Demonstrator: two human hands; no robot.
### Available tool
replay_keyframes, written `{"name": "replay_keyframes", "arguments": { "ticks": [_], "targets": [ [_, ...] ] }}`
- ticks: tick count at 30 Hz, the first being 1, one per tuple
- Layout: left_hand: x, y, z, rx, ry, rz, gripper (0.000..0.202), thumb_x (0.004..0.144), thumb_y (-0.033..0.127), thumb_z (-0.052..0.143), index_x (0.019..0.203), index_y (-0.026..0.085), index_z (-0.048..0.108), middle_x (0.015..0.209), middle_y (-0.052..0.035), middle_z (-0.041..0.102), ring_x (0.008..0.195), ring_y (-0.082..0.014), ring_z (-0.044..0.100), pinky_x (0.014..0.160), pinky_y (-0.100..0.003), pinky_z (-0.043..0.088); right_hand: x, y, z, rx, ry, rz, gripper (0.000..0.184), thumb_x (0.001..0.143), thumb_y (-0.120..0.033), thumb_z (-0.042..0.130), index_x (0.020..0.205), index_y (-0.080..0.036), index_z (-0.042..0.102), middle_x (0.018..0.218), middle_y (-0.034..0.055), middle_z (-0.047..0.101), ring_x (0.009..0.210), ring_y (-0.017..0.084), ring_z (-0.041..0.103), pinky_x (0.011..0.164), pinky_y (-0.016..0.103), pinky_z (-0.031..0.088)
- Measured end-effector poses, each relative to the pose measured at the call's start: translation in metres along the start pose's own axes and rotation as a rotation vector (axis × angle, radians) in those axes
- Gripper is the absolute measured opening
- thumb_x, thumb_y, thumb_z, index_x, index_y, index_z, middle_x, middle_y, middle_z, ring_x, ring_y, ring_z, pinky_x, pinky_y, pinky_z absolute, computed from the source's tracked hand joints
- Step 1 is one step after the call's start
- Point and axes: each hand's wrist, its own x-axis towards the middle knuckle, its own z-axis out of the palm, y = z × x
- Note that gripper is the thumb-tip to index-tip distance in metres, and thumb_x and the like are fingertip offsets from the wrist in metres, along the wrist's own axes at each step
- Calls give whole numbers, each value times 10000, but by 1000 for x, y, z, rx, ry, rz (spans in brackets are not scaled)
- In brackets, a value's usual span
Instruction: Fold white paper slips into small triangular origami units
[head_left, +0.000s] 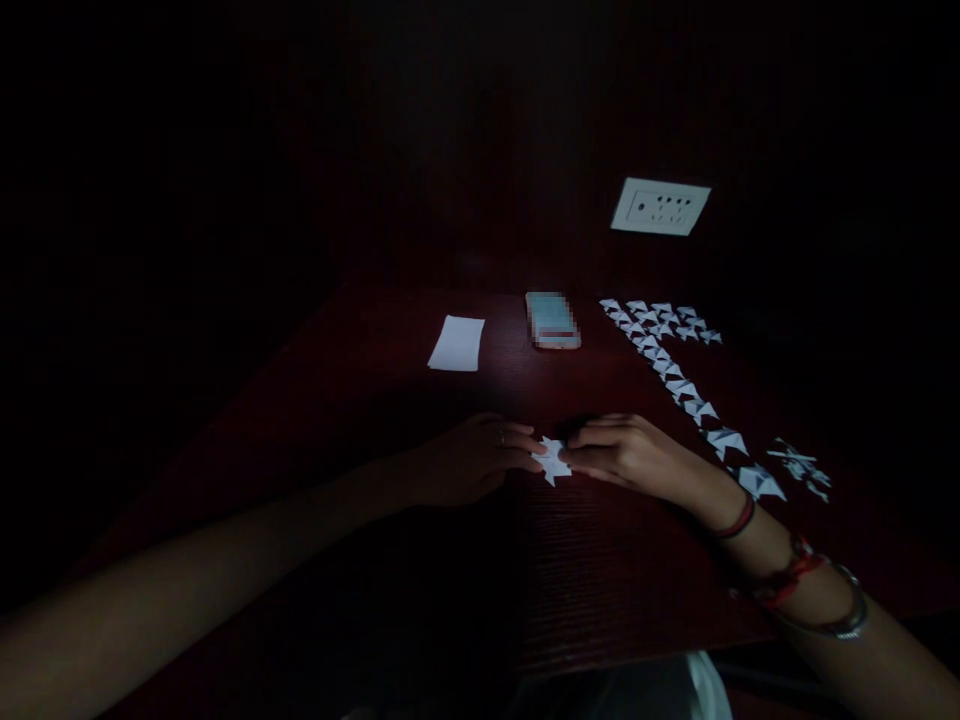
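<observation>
A small white folded paper [553, 463] with pointed corners lies at the middle of the dark red table, between my two hands. My left hand [469, 460], with a ring on one finger, reaches in from the left, and its fingertips hold the paper's left edge. On the opposite edge, the fingers of my right hand [622, 450] are closed in a pinch. The thumbs and the underside of the paper are mostly hidden. Bracelets [795, 575] circle my right wrist and forearm.
Folded white paper pieces [697, 408] stand in rows on the right, beside a pile of thin paper scraps [801, 465]. Farther back lie a stack of white paper [457, 344] and a phone [553, 320]. A socket panel [660, 207] is on the wall.
</observation>
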Motion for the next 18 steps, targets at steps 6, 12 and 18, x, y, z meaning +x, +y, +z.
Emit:
{"name": "replay_keyframes", "arguments": {
  "ticks": [6, 12, 18],
  "targets": [
    [0, -3, -1, -19, -17, 31, 515, 761, 72, 354, 1225, 295, 332, 1278, 27, 380, 1210, -163, 261, 986, -382, 201, 1, -2, 2, -72, 26, -48, 266, 851, -322, 396, 964, -175, 587, 857, 41, 596, 774, 145, 516, 696, 289, 406],
    [-1, -2, -3, 22, -23, 40, 506, 769, 81, 363, 1223, 302, 337, 1287, 25, 364, 1207, -174, 262, 984, -396, 211, 4, -5, 2, -146, 43, -101, 246, 862, -279, 384, 960, -182, 588, 853, 41, 599, 766, 141, 511, 656, 285, 402],
    [2, 3, -5, 55, 20, 36, 459, 770, 77, 380, 1182, 279, 400, 1205, -4, 441, 1149, -167, 338, 972, -365, 239, 5, -8, 1, -162, 27, -62, 243, 869, -254, 368, 966, -169, 574, 885, 42, 597, 788, 140, 519, 695, 284, 416]
  ]
}}
